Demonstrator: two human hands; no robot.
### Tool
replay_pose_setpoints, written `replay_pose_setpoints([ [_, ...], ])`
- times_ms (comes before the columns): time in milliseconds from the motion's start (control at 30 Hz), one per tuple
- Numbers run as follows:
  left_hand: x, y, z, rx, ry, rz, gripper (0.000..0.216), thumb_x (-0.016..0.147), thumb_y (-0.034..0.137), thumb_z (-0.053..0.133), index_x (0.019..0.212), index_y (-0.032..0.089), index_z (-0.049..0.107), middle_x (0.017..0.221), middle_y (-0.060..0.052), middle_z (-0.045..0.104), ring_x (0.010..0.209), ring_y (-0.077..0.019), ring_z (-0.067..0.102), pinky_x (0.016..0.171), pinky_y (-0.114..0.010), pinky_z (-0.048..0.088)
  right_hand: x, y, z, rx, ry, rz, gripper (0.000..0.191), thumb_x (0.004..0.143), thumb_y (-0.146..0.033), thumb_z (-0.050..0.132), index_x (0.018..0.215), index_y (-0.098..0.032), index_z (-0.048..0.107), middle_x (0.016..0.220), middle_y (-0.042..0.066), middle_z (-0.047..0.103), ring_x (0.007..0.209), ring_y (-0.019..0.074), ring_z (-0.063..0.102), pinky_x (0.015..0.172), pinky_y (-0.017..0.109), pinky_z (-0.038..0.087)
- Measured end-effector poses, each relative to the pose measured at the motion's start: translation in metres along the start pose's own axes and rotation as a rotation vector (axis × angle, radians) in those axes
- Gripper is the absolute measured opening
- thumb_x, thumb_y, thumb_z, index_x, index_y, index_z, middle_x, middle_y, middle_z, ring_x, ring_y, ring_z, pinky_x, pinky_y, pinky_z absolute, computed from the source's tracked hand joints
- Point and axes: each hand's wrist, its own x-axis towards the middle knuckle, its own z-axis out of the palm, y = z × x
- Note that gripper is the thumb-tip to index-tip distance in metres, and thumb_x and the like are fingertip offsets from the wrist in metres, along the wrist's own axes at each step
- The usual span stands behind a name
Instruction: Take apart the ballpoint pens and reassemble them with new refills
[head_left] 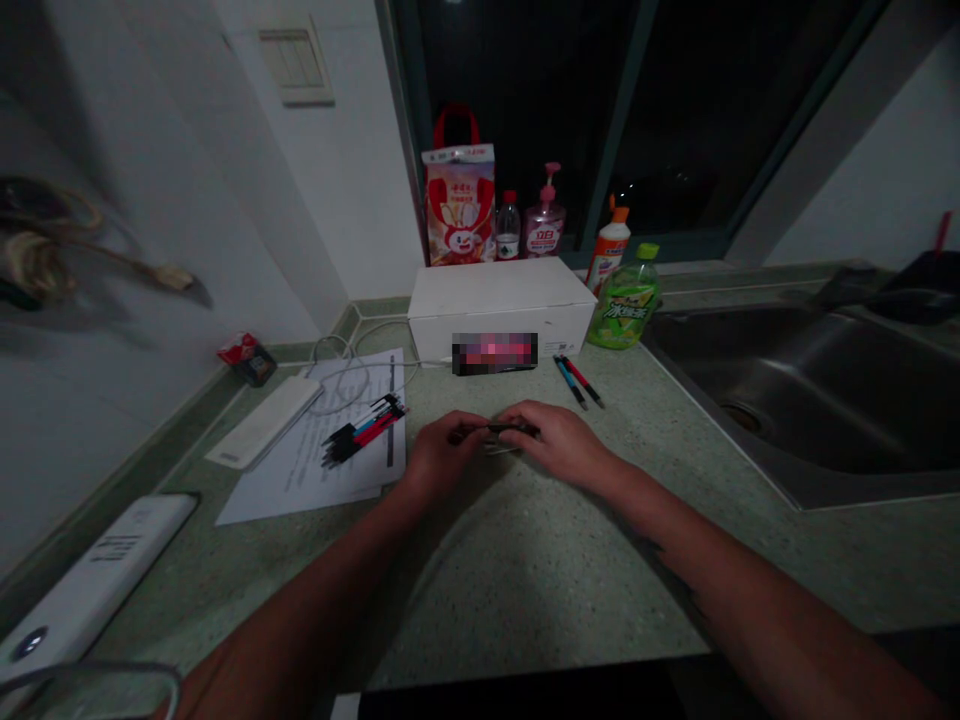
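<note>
Green speckled countertop (495, 610) lies beneath your bare hands, which meet near the middle: your left hand (442, 455) and right hand (559, 435) both pinch a slim, dark, stick-like piece (496, 428), so that one looks unfinished. To its far right, a blue-and-black pen (571, 383) and a red-and-black pen (582, 381) lie close together; to its left, a loose bundle of black, red, blue and white pens (364, 430) rests on white printed paper (285, 492). Work seems partway through, but I cannot tell which group is done and which is left.
</note>
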Motion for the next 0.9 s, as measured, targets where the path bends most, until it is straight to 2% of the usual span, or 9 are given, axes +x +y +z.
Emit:
replay_pose_setpoints([
  [67,0.0,0.0,0.0,0.0,-0.002,-0.006,0.016,0.082,0.031,0.066,0.089,0.018,0.072,0.087,-0.005,0.075,0.081,-0.019,0.069,0.075,-0.03,0.053,0.0,0.0,0.0,0.007,0.009,0.007,0.015,0.091,-0.021,0.075,0.105,-0.02,0.067,0.095,0.001,0.069,0.083,0.0164,0.063,0.07,0.025,0.041],
  [167,0.001,-0.003,0.0,0.027,-0.017,-0.017,0.014,0.082,0.029,0.066,0.088,0.019,0.072,0.086,-0.004,0.075,0.08,-0.0189,0.069,0.075,-0.03,0.052,0.001,0.002,0.0,-0.04,-0.03,-0.014,0.003,0.098,-0.02,0.065,0.097,-0.019,0.068,0.091,0.002,0.069,0.083,0.0165,0.063,0.07,0.025,0.04],
  [233,0.001,-0.006,0.0,0.085,-0.045,-0.002,0.014,0.083,0.029,0.066,0.089,0.02,0.073,0.086,-0.004,0.075,0.079,-0.0189,0.068,0.074,-0.03,0.052,0.001,0.003,-0.001,-0.085,-0.06,-0.023,0.015,0.103,-0.021,0.058,0.094,-0.018,0.07,0.091,0.003,0.069,0.084,0.017,0.063,0.072,0.026,0.039],
  [333,0.001,-0.011,0.0,0.251,-0.117,0.11,0.013,0.082,0.028,0.067,0.091,0.022,0.076,0.088,-0.004,0.074,0.082,-0.0203,0.065,0.077,-0.032,0.05,0.001,0.005,-0.005,-0.114,-0.073,-0.016,0.016,0.103,-0.024,0.058,0.094,-0.019,0.071,0.092,0.003,0.068,0.084,0.0167,0.062,0.071,0.026,0.039],
  [433,-0.001,-0.012,0.001,0.389,-0.227,0.271,0.011,0.08,0.024,0.069,0.089,0.024,0.077,0.089,-0.006,0.072,0.091,-0.0229,0.062,0.085,-0.035,0.047,0.0,0.007,-0.006,-0.129,-0.09,0.019,0.004,0.094,-0.023,0.07,0.092,-0.019,0.07,0.087,0.001,0.066,0.078,0.0146,0.06,0.066,0.025,0.037],
  [533,-0.004,-0.01,0.001,0.463,-0.303,0.339,0.011,0.08,0.021,0.07,0.088,0.024,0.077,0.09,-0.006,0.071,0.093,-0.0235,0.06,0.086,-0.035,0.045,-0.001,0.01,-0.004,-0.188,-0.147,0.021,0.006,0.086,-0.014,0.073,0.087,-0.019,0.069,0.086,0.0,0.063,0.076,0.0138,0.058,0.064,0.024,0.035],
  [633,-0.002,-0.009,-0.001,0.49,-0.271,0.334,0.011,0.082,0.026,0.069,0.09,0.022,0.076,0.089,-0.006,0.069,0.09,-0.0231,0.06,0.082,-0.034,0.045,-0.001,0.012,-0.001,-0.252,-0.154,0.007,0.008,0.086,-0.011,0.069,0.086,-0.019,0.069,0.087,0.0,0.063,0.077,0.0146,0.057,0.064,0.024,0.034],
  [767,0.008,-0.013,-0.003,0.57,-0.115,0.296,0.012,0.086,0.02,0.063,0.09,0.02,0.075,0.092,-0.008,0.069,0.092,-0.0238,0.059,0.084,-0.036,0.044,-0.001,0.013,0.0,-0.297,-0.158,0.006,0.008,0.085,-0.012,0.067,0.085,-0.019,0.068,0.085,0.001,0.062,0.074,0.0154,0.056,0.061,0.025,0.032],
  [900,0.015,-0.018,-0.001,0.663,-0.131,0.27,0.014,0.087,0.018,0.061,0.089,0.02,0.075,0.09,-0.008,0.068,0.093,-0.0247,0.058,0.083,-0.036,0.044,-0.001,0.012,0.0,-0.322,-0.17,0.003,0.007,0.084,-0.011,0.066,0.084,-0.019,0.067,0.087,0.002,0.062,0.074,0.0156,0.057,0.06,0.025,0.032],
])
